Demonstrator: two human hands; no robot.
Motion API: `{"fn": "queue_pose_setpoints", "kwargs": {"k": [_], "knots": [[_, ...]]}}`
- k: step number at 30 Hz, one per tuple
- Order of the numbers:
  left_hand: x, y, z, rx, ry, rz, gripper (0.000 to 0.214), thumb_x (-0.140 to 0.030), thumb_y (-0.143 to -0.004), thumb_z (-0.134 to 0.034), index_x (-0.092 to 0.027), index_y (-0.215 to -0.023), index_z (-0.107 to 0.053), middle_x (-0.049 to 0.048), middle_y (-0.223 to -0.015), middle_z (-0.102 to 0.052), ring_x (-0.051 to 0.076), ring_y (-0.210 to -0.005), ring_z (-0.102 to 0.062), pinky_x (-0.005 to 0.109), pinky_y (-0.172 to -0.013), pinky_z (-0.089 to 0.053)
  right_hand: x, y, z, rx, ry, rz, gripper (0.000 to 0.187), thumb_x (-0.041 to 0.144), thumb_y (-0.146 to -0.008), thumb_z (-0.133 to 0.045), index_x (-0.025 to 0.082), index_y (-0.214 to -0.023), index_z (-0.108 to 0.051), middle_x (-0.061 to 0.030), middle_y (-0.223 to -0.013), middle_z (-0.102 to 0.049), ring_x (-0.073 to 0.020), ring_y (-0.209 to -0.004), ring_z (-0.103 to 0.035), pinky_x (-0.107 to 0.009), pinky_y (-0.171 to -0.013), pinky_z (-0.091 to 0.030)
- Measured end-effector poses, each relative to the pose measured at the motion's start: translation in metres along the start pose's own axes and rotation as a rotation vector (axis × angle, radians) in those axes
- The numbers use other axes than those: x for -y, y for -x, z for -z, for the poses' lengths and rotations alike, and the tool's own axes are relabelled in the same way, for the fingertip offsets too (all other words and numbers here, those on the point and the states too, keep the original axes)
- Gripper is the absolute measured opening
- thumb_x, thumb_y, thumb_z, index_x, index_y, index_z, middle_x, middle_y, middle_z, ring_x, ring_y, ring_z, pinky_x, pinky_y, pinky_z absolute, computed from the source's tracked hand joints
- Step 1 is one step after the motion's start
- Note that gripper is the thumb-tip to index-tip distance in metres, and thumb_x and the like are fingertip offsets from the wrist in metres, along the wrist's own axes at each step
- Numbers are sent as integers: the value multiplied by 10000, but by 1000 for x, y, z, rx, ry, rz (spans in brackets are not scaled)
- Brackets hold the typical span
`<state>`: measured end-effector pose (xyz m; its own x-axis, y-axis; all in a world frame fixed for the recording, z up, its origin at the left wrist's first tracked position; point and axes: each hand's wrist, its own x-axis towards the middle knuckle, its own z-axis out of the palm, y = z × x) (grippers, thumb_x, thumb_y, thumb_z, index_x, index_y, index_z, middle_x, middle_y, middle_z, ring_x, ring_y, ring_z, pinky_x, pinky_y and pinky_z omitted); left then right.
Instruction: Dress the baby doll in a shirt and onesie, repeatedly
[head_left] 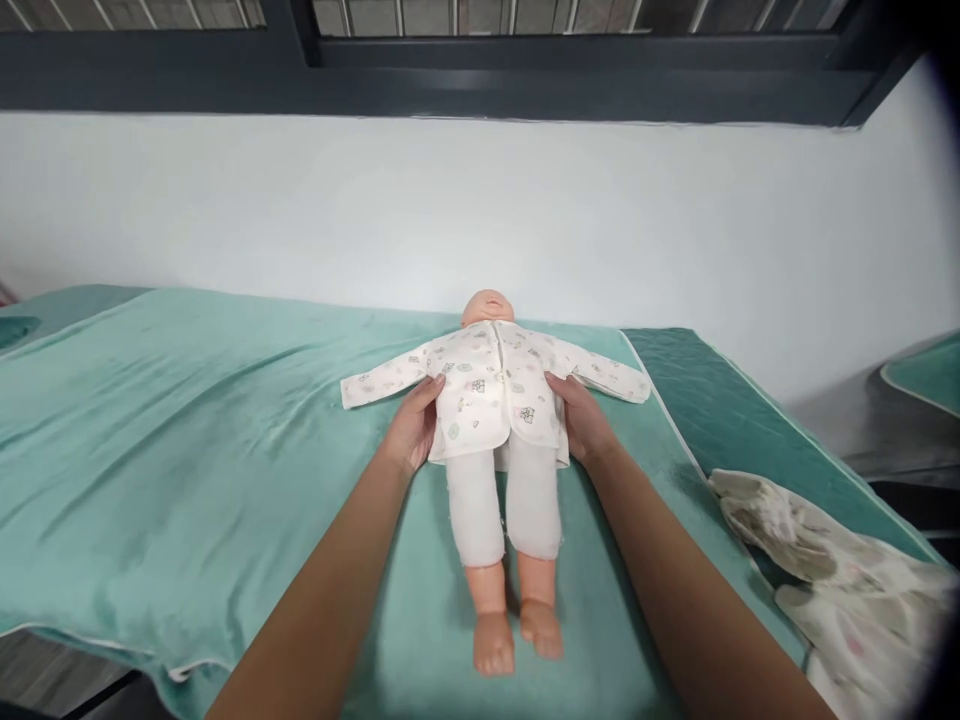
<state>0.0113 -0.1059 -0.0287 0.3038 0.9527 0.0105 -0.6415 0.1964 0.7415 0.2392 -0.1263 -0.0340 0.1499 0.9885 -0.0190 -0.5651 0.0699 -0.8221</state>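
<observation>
Clasping a doll (534,500) (in printed jacket (474,395)), left hand (417,422), right hand (585,418).

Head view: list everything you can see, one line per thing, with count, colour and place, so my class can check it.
Doll: 1, peach and white, lying at centre
Jacket: 1, white patterned, on the doll
Sheet: 1, light green, under the doll
Clothes: count unclear, whitish patterned, crumpled at lower right
Wall: 1, white, behind
Window frame: 1, dark grey, top
Bars: several, pale, beyond the frame
Left hand: 1, bare, jacket's left edge
Right hand: 1, bare, jacket's right edge
</observation>
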Motion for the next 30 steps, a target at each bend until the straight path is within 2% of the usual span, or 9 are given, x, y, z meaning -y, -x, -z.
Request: {"fn": "queue_pose_setpoints", "kwargs": {"k": [6, 10, 14, 19, 23, 25, 27, 30], "knots": [[-2, -24, -1, 32, 36, 28, 480, -263, -868, -642, -133, -1323, -563, 134, -1211, -699, 293, -1169, -642, 469, -1090, -464, -2, -17, 3, 39, -33, -7, 405, 204, -756, -776, 198, -1126, -612, -61, -1075, -750, -231, -927, -731, -391, -849, -622], [-7, -32, -4, -29, 97, 67, 390, -273, -903, -577, -123, -1263, -594, 137, -1182, -706, 303, -1178, -635, 489, -1076, -480, -1, -24, 5, 57, -103, -85, 348, 274, -831, -696, 188, -1160, -624, -73, -1075, -750, -247, -1003, -713, -409, -891, -607], [-14, -39, 6, -114, 200, 20, 367, -354, -922, -556, -119, -1200, -598, 155, -1195, -686, 301, -1199, -621, 477, -1055, -505, 5, -33, 11, 41, -161, -122, 297, 356, -908, -580, 181, -1137, -651, -77, -1069, -748, -248, -1065, -689, -411, -910, -598], [-27, -47, 27, -216, 300, -118, 416, -435, -921, -555, -124, -1194, -579, 176, -1253, -650, 279, -1226, -603, 436, -1037, -522, 17, -42, 34, -104, -320, -59, 149, 219, -916, -512, 174, -998, -627, -62, -974, -738, -180, -989, -703, -356, -912, -597], [-40, -51, 38, -270, 328, -245, 350, -397, -956, -502, -146, -1189, -575, 157, -1238, -662, 254, -1235, -599, 417, -1024, -526, 29, -41, 55, -196, -330, 5, 106, 174, -882, -515, 194, -959, -586, -50, -946, -715, -168, -1004, -694, -362, -911, -596], [-44, -52, 43, -370, 290, -334, 313, -318, -953, -499, -156, -1214, -553, 145, -1246, -655, 229, -1243, -593, 389, -1029, -519, 34, -39, 63, -291, -232, 52, 128, 141, -856, -513, 196, -951, -578, -48, -968, -710, -154, -998, -692, -333, -889, -600], [-45, -50, 47, -540, 161, -470, 360, -235, -924, -500, -190, -1282, -496, 123, -1326, -604, 200, -1263, -576, 364, -1045, -499, 38, -36, 68, -420, -110, 120, 184, 96, -806, -525, 197, -954, -567, -40, -991, -703, -132, -988, -687, -292, -881, -592], [-39, -37, 48, -734, -127, -671, 558, -158, -856, -533, -249, -1381, -368, 105, -1540, -384, 177, -1361, -477, 347, -1113, -423, 37, -24, 72, -589, -15, 246, 340, 69, -736, -554, 222, -1037, -515, -16, -1081, -674, -107, -1044, -657, -265, -922, -558]]}}
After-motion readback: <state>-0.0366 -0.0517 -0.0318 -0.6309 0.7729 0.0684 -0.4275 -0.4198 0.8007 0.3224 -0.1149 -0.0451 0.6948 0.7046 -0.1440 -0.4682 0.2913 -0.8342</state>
